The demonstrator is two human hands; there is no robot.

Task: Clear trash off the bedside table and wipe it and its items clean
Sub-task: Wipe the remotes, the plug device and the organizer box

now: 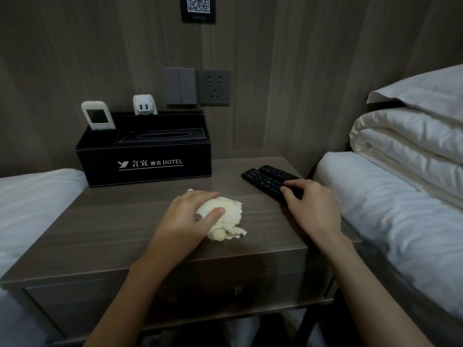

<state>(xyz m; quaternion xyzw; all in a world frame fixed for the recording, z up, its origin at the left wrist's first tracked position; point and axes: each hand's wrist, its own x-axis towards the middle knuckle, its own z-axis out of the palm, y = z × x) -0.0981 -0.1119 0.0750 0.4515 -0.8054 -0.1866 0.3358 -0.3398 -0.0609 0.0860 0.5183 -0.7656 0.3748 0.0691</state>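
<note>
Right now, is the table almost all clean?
Partway, it seems. No trash shows on the bedside table. The left hand presses a cloth on the top, while the right hand rests on two black remotes. The organizer box probably still needs wiping.

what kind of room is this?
Most likely a hotel room: the black organizer box reads "HOTEL", the bedside table stands between two white-sheeted beds, and a QR code sign hangs on the wall.

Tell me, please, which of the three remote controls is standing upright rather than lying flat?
The white remote, standing in the left compartment of the black hotel organiser. The two black remotes lie flat side by side on the table under the right hand.
</note>
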